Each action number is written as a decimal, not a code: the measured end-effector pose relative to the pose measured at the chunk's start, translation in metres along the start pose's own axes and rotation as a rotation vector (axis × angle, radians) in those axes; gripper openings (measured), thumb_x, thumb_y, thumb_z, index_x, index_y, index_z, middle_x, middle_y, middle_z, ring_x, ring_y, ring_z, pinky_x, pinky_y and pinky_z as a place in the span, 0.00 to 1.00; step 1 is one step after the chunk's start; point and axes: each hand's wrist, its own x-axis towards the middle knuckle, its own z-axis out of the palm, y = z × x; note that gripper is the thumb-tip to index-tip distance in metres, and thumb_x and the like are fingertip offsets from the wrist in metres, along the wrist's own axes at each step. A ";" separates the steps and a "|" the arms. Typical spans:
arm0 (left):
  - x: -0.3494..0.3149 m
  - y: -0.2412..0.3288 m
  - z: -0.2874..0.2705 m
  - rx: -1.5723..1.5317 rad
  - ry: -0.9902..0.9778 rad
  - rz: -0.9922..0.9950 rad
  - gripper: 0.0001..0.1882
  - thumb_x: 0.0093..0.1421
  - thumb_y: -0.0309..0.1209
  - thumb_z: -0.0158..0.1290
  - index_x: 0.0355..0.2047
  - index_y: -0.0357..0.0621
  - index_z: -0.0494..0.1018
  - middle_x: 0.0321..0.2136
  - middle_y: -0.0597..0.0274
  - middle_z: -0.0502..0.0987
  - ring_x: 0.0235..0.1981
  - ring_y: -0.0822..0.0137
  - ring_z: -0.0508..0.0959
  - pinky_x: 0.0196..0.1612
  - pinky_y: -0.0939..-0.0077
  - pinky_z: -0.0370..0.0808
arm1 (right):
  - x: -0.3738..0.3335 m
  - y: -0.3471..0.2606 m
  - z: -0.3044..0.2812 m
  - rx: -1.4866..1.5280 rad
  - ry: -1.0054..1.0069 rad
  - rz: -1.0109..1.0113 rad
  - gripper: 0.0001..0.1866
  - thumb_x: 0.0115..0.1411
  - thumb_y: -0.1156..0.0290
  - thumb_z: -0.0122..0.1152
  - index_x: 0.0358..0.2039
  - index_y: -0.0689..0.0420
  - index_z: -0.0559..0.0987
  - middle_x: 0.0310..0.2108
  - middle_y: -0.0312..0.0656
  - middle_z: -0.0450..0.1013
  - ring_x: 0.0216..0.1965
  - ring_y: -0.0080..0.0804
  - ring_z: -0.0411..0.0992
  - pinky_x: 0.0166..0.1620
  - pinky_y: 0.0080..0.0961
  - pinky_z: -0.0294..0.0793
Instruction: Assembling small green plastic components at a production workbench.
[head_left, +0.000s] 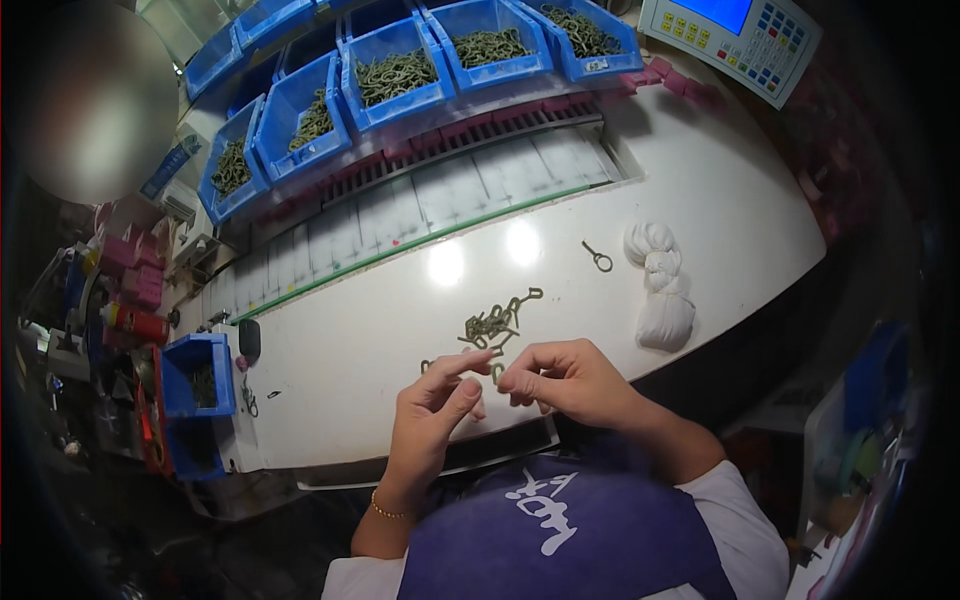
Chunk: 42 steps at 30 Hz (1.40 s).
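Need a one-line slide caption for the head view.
Both hands, left hand and right hand, pinch a small green part over a white table.

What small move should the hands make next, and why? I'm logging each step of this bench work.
Probably draw the piece clear: the right hand and left hand meet fingertip to fingertip on one small green piece at the near edge of the loose pile of green pieces on the white table.
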 end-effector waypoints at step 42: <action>-0.008 -0.028 -0.020 -0.385 -0.080 -0.156 0.13 0.62 0.37 0.57 0.32 0.37 0.76 0.21 0.68 0.70 0.19 0.77 0.66 0.21 0.83 0.59 | -0.022 -0.005 0.028 -0.252 0.066 -0.156 0.10 0.64 0.69 0.59 0.35 0.63 0.81 0.22 0.32 0.73 0.22 0.13 0.65 0.25 0.16 0.64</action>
